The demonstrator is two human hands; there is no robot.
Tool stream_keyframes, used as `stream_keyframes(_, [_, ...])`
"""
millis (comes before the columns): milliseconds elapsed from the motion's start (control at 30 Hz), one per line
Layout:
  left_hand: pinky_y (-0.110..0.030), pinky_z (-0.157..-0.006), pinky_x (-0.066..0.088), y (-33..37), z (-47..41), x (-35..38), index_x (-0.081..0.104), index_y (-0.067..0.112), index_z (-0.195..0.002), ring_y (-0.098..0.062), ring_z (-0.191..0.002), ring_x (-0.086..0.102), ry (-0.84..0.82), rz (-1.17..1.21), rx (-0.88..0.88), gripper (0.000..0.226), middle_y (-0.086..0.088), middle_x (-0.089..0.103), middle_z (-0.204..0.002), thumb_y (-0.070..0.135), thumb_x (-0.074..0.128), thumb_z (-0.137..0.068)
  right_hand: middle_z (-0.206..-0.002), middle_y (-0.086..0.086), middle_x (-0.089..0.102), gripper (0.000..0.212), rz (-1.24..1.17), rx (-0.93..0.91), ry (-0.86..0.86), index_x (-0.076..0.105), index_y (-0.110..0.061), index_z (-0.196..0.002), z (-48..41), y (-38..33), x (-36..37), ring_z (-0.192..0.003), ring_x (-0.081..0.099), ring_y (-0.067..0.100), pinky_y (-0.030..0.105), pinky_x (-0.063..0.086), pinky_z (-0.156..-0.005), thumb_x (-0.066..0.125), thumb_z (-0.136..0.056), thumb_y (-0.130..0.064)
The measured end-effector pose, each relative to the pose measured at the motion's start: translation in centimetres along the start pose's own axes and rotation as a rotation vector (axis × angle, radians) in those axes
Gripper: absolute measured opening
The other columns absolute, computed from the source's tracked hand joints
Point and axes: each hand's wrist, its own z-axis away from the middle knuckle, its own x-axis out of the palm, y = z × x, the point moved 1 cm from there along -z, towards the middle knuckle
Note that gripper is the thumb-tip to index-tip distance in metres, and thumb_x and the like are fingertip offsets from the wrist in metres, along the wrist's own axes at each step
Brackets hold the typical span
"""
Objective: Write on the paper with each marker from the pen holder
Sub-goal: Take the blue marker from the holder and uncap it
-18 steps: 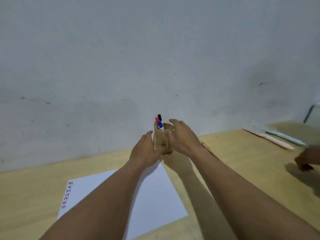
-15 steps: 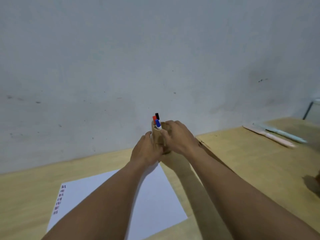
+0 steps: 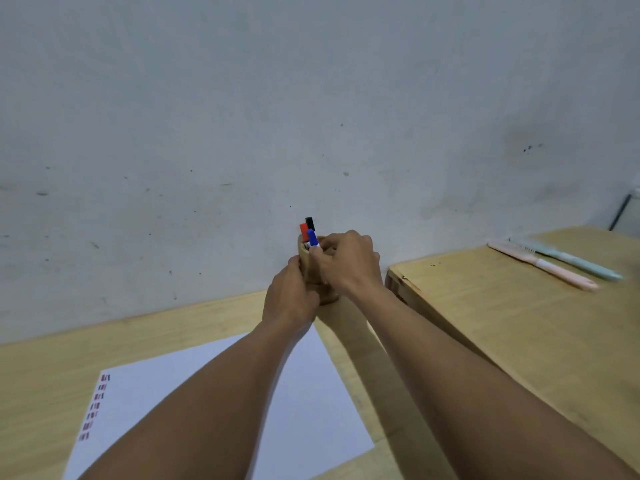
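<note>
My right hand [image 3: 349,263] is at frame centre, fingers curled in tight, tips pinching the blue marker [image 3: 312,238] just below its cap. The marker stands in the pen holder [image 3: 309,263], tilted slightly left. Rest of the hand drapes over the holder's right side and rim.

My left hand [image 3: 291,299] is wrapped around the holder's lower left side, fingers closed on it, thumb up along the wall. Holder is a tan wooden cup, upright; its base is hidden behind my hands, so I can't tell if it's sitting on the desk [image 3: 41,375] or lifted.

Two more markers in the holder: red marker [image 3: 303,231] and black marker [image 3: 309,223], caps up, both just behind the blue one, touching or nearly so.

Paper [image 3: 311,403] lies flat on the desk below my hands, lower centre of frame, partly covered by my left forearm. Short coloured marks run in a column down its left edge; too small to read.

Right of centre, a second desk surface [image 3: 502,323] sits higher, with a chipped corner near my right wrist. On it at upper right: a pink toothbrush [image 3: 540,265] and a light blue toothbrush [image 3: 571,259], side by side, well apart from the holder.

Grey scuffed wall [image 3: 311,98] fills the upper frame.
</note>
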Motion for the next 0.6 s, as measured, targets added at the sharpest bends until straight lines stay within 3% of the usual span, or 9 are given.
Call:
stream_keyframes(167, [-0.03, -0.071, 0.043, 0.4, 0.1, -0.1, 0.051, 0.017, -0.127, -0.019, -0.088, 0.055, 0.005, 0.042, 0.008, 0.046, -0.001, 0.066, -0.112, 0.016, 0.061, -0.081, -0.106, 0.005, 0.071, 0.033, -0.01, -0.064, 0.083, 0.073, -0.012, -0.102, -0.2, -0.5, -0.7, -0.106, 0.057, 0.027, 0.046, 0.051, -0.086, 0.052, -0.102, -0.038])
stream_keyframes(267, [-0.027, -0.073, 0.041, 0.6, 0.6, -0.5, 0.05, 0.016, -0.133, -0.017, -0.091, 0.053, -0.022, 0.074, -0.01, 0.049, -0.002, 0.064, -0.118, 0.015, 0.062, -0.086, -0.103, 0.004, 0.068, 0.027, -0.097, -0.107, 0.167, 0.061, -0.014, -0.104, 0.1, -1.7, -2.3, -0.096, 0.061, 0.024, 0.043, 0.052, -0.078, 0.045, -0.106, -0.036])
stream_keyframes(367, [-0.03, -0.083, 0.047, 0.3, 1.0, -1.5, 0.043, 0.014, -0.144, -0.022, -0.111, 0.059, -0.014, 0.062, -0.026, 0.059, -0.007, 0.061, -0.134, 0.022, 0.062, -0.089, -0.087, 0.0, 0.063, 0.021, -0.128, -0.148, 0.186, 0.049, -0.017, -0.105, 0.5, -3.3, -4.1, -0.075, 0.061, 0.022, 0.036, 0.045, -0.06, 0.039, -0.109, -0.036])
stream_keyframes(433, [-0.038, -0.098, 0.048, 0.0, 1.4, -2.9, 0.039, 0.015, -0.149, -0.026, -0.127, 0.055, 0.013, 0.046, -0.025, 0.07, -0.008, 0.058, -0.14, 0.031, 0.067, -0.087, -0.084, -0.001, 0.06, 0.025, -0.126, -0.176, 0.184, 0.049, -0.015, -0.111, 0.8, -4.5, -5.3, -0.072, 0.061, 0.024, 0.037, 0.046, -0.061, 0.036, -0.11, -0.036])
stream_keyframes(500, [-0.039, -0.102, 0.048, -0.2, 1.9, -4.8, 0.046, 0.017, -0.145, -0.024, -0.126, 0.056, 0.099, 0.08, -0.007, 0.055, -0.008, 0.06, -0.138, 0.02, 0.063, -0.092, -0.085, -0.003, 0.059, 0.027, -0.127, -0.211, 0.149, 0.049, -0.015, -0.116, 1.2, -5.5, -5.8, -0.075, 0.062, 0.025, 0.036, 0.048, -0.061, 0.035, -0.11, -0.037])
stream_keyframes(600, [-0.027, -0.091, 0.049, 0.2, 3.1, -8.3, 0.061, 0.017, -0.132, -0.018, -0.112, 0.063, 0.29, 0.136, 0.029, 0.036, -0.003, 0.068, -0.124, 0.009, 0.051, -0.098, -0.087, 0.0, 0.066, 0.025, -0.146, -0.282, 0.064, 0.049, -0.019, -0.109, 2.1, -6.8, -5.8, -0.078, 0.066, 0.029, 0.044, 0.054, -0.07, 0.037, -0.108, -0.04])
